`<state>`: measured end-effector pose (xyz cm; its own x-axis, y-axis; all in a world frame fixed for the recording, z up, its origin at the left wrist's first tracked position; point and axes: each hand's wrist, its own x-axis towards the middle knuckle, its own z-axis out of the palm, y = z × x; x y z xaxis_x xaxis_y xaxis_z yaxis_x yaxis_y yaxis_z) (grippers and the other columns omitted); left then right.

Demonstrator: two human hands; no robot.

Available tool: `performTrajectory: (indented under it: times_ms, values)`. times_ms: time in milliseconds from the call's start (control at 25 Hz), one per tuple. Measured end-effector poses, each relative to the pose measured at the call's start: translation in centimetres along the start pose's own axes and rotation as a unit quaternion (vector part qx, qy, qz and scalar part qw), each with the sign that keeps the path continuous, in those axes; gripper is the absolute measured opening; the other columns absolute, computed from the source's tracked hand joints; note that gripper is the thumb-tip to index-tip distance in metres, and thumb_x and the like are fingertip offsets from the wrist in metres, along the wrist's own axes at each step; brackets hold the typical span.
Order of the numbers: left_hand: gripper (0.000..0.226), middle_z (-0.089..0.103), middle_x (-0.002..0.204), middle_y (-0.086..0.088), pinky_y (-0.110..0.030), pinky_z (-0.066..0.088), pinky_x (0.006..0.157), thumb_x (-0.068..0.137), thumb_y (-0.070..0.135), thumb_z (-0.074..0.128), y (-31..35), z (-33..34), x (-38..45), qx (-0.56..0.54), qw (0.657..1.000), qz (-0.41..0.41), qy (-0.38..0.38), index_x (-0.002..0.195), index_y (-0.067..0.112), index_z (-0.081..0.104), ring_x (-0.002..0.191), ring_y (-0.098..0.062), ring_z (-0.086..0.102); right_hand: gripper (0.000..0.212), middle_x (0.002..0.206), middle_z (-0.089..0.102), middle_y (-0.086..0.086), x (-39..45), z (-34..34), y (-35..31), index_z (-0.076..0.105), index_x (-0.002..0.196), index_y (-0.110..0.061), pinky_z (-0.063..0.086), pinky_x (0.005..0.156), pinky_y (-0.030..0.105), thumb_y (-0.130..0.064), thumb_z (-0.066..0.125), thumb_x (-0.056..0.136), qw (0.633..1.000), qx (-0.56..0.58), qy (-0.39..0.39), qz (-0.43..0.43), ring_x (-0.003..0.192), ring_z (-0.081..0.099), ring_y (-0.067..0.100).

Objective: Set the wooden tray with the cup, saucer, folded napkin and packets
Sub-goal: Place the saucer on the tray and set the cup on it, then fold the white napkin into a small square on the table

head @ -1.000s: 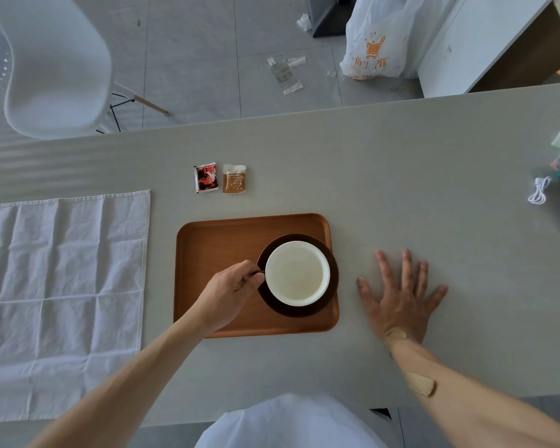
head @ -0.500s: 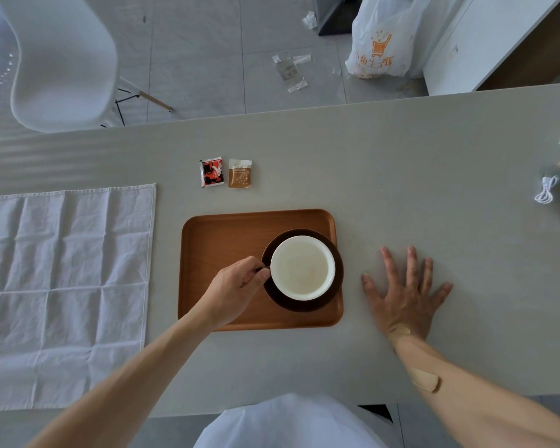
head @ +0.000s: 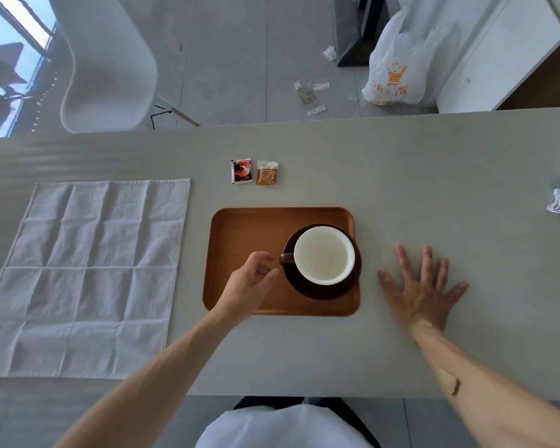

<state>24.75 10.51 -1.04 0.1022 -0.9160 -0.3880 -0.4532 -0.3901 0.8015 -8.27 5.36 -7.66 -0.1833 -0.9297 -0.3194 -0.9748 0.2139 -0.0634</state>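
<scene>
A wooden tray (head: pixel 246 231) lies in the middle of the grey table. On its right half a dark brown saucer (head: pixel 320 291) carries a cup (head: pixel 324 255) with a white inside and a brown handle pointing left. My left hand (head: pixel 251 282) hovers over the tray just left of the handle, fingers loosely curled and holding nothing. My right hand (head: pixel 422 286) lies flat on the table right of the tray, fingers spread. A white cloth napkin (head: pixel 84 273) is spread unfolded at the left. A red packet (head: pixel 241 170) and a brown packet (head: pixel 266 173) lie beyond the tray.
A white cable (head: pixel 557 202) and part of a teal object sit at the table's right edge. Beyond the table are a white chair (head: pixel 110 66), a plastic bag (head: pixel 398 69) and litter on the floor.
My left hand has let go of the cup's handle and drawn back slightly to the left. The cup stays on the saucer. My right hand has not moved.
</scene>
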Motion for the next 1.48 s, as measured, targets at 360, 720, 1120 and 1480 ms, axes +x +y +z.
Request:
performTrajectory:
  times_ms: [360,720,1120,1480]
  values:
    - [0.015,0.065,0.099,0.008,-0.023,0.051,0.079,0.093,0.026,0.062,-4.4,-0.1,-10.4,0.125,0.988,0.046,0.073,0.107,0.02,0.063,0.09,-0.006,0.061,0.047,0.146,0.041,0.004,-5.2,-4.0,2.4,0.049,0.135,-0.027,0.043,0.1,0.041,-0.042,0.051,0.091,0.979,-0.026,-0.104,-0.174,0.128,0.042,0.029]
    - [0.026,0.063,0.111,0.001,-0.028,0.048,0.085,0.093,0.039,0.06,-9.5,-2.1,-20.7,0.236,0.971,-0.033,-0.002,0.112,0.021,0.062,0.096,-0.015,0.059,0.044,0.137,0.056,0.001,-18.2,-2.5,-2.5,0.053,0.133,-0.029,0.046,0.093,0.031,-0.046,0.048,0.092,0.946,-0.03,-0.154,-0.285,0.12,0.055,0.022]
    - [0.032,0.059,0.121,0.002,-0.034,0.045,0.095,0.091,0.045,0.056,-18.5,-13.4,-31.5,0.288,0.946,-0.133,0.071,0.118,0.028,0.06,0.114,-0.019,0.055,0.045,0.136,0.058,-0.005,-26.7,-1.0,-18.5,0.052,0.132,-0.036,0.046,0.091,0.031,-0.047,0.047,0.088,0.882,-0.09,-0.153,-0.437,0.118,0.058,0.018]
    - [0.031,0.059,0.119,0.004,-0.034,0.04,0.088,0.089,0.047,0.052,-28.2,-26.4,-34.8,0.341,0.93,-0.123,0.063,0.114,0.03,0.059,0.113,-0.019,0.053,0.047,0.136,0.058,-0.006,-34.8,3.1,-31.3,0.052,0.133,-0.033,0.044,0.097,0.033,-0.052,0.046,0.09,0.875,-0.102,-0.115,-0.46,0.12,0.056,0.016]
